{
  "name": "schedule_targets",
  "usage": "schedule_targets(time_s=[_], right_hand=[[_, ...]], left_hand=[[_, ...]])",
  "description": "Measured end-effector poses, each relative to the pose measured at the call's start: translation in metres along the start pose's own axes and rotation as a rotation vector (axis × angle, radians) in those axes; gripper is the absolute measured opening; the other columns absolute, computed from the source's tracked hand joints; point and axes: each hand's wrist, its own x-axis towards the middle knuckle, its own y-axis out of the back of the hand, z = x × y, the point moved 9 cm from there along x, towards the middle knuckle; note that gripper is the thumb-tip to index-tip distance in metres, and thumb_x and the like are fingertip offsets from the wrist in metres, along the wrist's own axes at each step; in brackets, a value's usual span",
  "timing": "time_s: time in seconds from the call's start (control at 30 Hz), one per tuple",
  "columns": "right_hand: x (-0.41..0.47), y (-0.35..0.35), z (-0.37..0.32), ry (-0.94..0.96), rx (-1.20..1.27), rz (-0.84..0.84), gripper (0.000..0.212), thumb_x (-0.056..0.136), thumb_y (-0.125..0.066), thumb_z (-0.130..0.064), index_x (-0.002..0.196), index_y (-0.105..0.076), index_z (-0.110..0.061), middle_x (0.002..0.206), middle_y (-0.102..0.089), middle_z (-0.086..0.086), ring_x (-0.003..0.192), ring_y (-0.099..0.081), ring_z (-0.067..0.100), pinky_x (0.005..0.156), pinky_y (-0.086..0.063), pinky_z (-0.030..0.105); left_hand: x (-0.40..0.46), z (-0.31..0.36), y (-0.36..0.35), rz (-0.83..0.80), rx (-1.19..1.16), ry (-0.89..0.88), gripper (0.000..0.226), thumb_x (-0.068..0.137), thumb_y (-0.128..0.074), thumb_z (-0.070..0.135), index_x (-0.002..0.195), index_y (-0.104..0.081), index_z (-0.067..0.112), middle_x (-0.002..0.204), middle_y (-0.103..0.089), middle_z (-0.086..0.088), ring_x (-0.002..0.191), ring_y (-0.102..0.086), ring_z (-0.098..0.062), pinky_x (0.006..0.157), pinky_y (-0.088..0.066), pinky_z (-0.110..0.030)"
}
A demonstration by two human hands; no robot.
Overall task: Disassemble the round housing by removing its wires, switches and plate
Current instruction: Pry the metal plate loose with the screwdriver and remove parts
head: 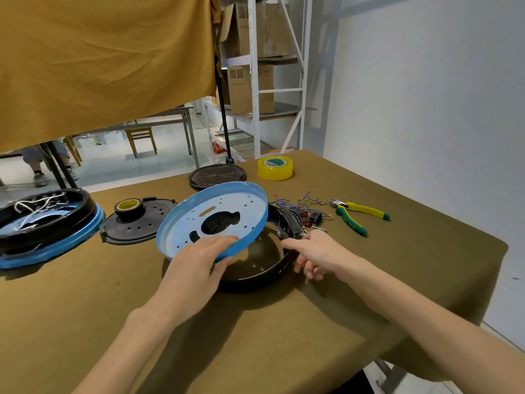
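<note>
From the head camera, 1 blue-rimmed plate (227, 206) is tilted up over 1 black round housing (264, 268), which sits on the brown-covered table (284, 336). The left hand (196, 265) pinches the plate's near edge, thumb on top and fingers underneath. The right hand (315, 251) holds the housing's right rim, thumb along the top and fingers curled down the outer wall.

Just beyond the housing lies 1 tangle of blue wires (298, 201), with 2 red switches (305, 218) and 1 small black part (316, 216) beside it. 1 pair of yellow-and-green pliers (358, 214) lies to the right of them.

2 rolls of tape are on the table: 1 yellow roll (275, 167) at the far edge and 1 black roll (129, 209) standing on a black perforated cover (142, 226). 1 more black round cover (217, 176) lies behind the plate, whose raised rim hides its near edge. At far left sits 1 second housing (42, 226), black on blue, with white wires inside.
</note>
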Motion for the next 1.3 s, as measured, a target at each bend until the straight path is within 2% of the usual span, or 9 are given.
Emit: schedule_targets(time_s=[0.23,0.43,0.6,0.73,0.87,0.97,1.07,1.2,1.3], right_hand=[[-0.011,-0.011,-0.016,-0.004,0.286,-0.104,0.042,0.080,-0.077,-0.044,0.100,-0.067,-0.008,0.076,-0.071,0.006,0.057,-0.065,0.016,0.043,-0.046,0.024],[-0.037,0.018,-0.066,0.210,0.533,-0.008,0.043,0.098,-0.066,-0.023,0.129,-0.044,-0.004,0.093,-0.076,0.024,0.085,-0.075,0.041,0.064,-0.063,0.039],[-0.048,0.054,-0.068,0.262,0.618,0.099,0.032,0.102,-0.058,-0.023,0.120,-0.050,0.002,0.080,-0.072,0.022,0.082,-0.075,0.044,0.059,-0.063,0.040],[-0.051,0.074,-0.079,0.382,0.691,0.154,0.038,0.101,-0.060,-0.026,0.124,-0.046,0.001,0.072,-0.068,0.013,0.078,-0.074,0.044,0.061,-0.062,0.041],[-0.055,0.079,-0.099,0.528,0.525,0.267,0.042,0.099,-0.064,-0.030,0.125,-0.041,-0.006,0.060,-0.063,-0.002,0.060,-0.067,0.021,0.061,-0.057,0.036],[-0.067,0.069,-0.118,0.659,0.332,0.299,0.034,0.098,-0.064,-0.032,0.120,-0.043,-0.017,0.063,-0.065,-0.005,0.060,-0.062,0.011,0.061,-0.054,0.028],[-0.086,0.057,-0.134,0.807,0.191,0.275,0.032,0.096,-0.068,-0.032,0.112,-0.040,-0.030,0.086,-0.072,-0.001,0.074,-0.071,0.020,0.065,-0.062,0.034],[-0.110,0.039,-0.137,0.905,-0.018,0.218,0.048,0.090,-0.076,-0.032,0.118,-0.037,-0.032,0.105,-0.071,-0.014,0.097,-0.071,0.010,0.084,-0.060,0.030],[-0.124,0.022,-0.122,0.944,-0.268,0.187,0.060,0.089,-0.078,-0.033,0.132,-0.037,-0.036,0.117,-0.062,-0.031,0.111,-0.062,-0.006,0.090,-0.049,0.012]], left_hand=[[-0.020,-0.035,0.011,0.154,-0.156,0.092,0.048,0.097,-0.064,0.018,0.142,-0.055,0.031,0.128,-0.057,0.030,0.123,-0.052,0.003,0.106,-0.040,-0.024],[-0.030,-0.042,0.040,0.458,-0.525,0.145,0.022,0.103,-0.053,0.023,0.124,-0.057,0.025,0.095,-0.061,0.007,0.078,-0.061,-0.014,0.062,-0.053,-0.022],[-0.037,-0.077,0.055,0.729,-0.981,0.487,0.027,0.108,-0.047,0.028,0.128,-0.060,0.015,0.118,-0.071,-0.004,0.108,-0.070,-0.016,0.086,-0.061,-0.032],[-0.053,-0.101,0.028,0.688,-1.273,0.822,0.028,0.109,-0.045,0.025,0.128,-0.064,0.014,0.119,-0.074,-0.008,0.108,-0.072,-0.019,0.084,-0.060,-0.032],[-0.072,-0.116,0.019,0.580,-1.078,0.983,0.044,0.109,-0.047,0.023,0.150,-0.044,0.009,0.138,-0.062,-0.013,0.123,-0.062,-0.024,0.100,-0.052,-0.039],[-0.084,-0.123,0.034,0.474,-0.569,0.977,0.056,0.105,-0.054,0.018,0.156,-0.032,0.010,0.157,-0.038,-0.014,0.141,-0.042,-0.030,0.113,-0.040,-0.048],[-0.077,-0.095,0.044,0.367,-0.210,0.680,0.064,0.095,-0.068,0.020,0.152,-0.038,0.012,0.156,-0.038,-0.010,0.146,-0.034,-0.030,0.119,-0.031,-0.050],[-0.059,-0.043,-0.018,-0.148,0.078,0.252,0.069,0.090,-0.060,0.066,0.151,-0.037,0.044,0.155,-0.033,0.020,0.150,-0.025,-0.010,0.124,-0.018,-0.041],[-0.056,-0.048,-0.014,-0.065,0.162,0.246,0.062,0.096,-0.055,0.061,0.152,-0.039,0.038,0.160,-0.034,0.012,0.150,-0.028,-0.015,0.125,-0.020,-0.038]])
